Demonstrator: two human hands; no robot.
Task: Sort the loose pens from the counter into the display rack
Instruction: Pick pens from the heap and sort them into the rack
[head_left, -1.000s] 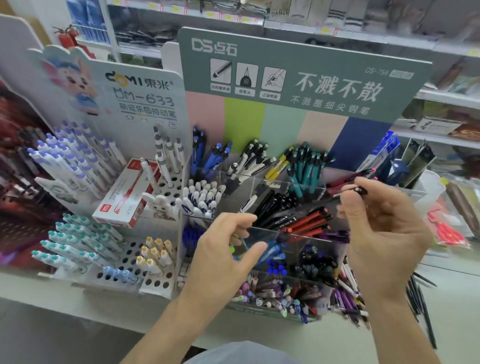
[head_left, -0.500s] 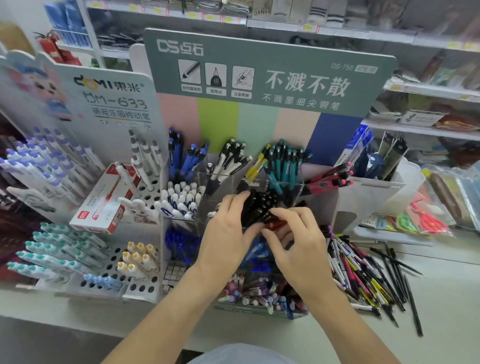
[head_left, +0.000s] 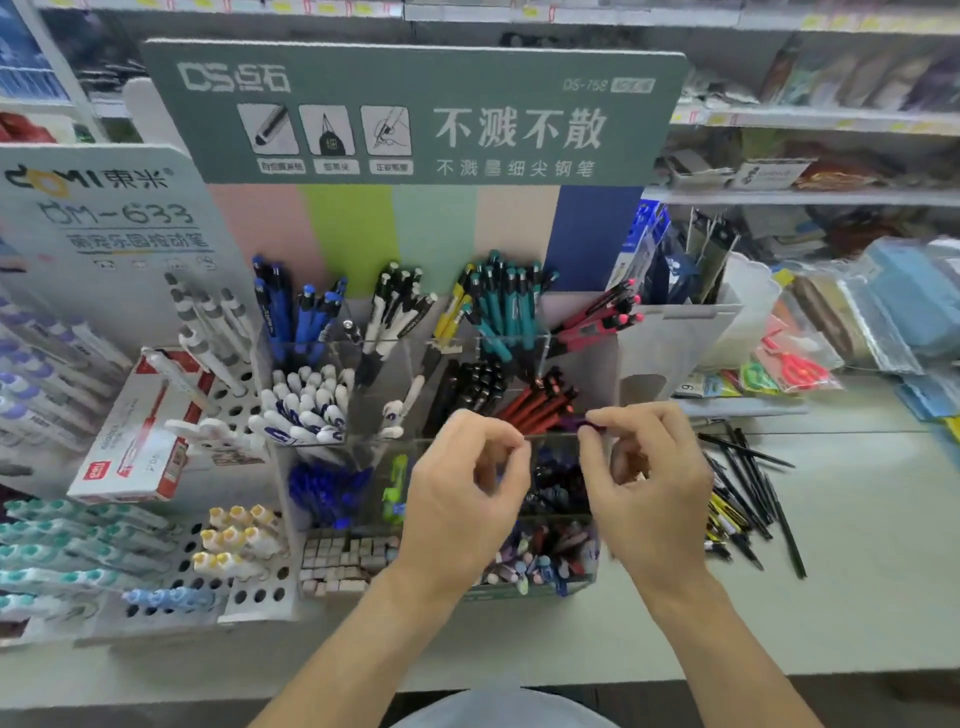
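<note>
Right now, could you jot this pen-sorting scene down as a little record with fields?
place: shop counter with a clear display rack
left hand: over the rack's front, fingers curled, no pen visible in it
right hand: pinches a small dark purple pen end above the red pens
still loose: pile of mostly black pens on the counter, right of the rack
back row: blue, white-black, teal, pink pens
</note>
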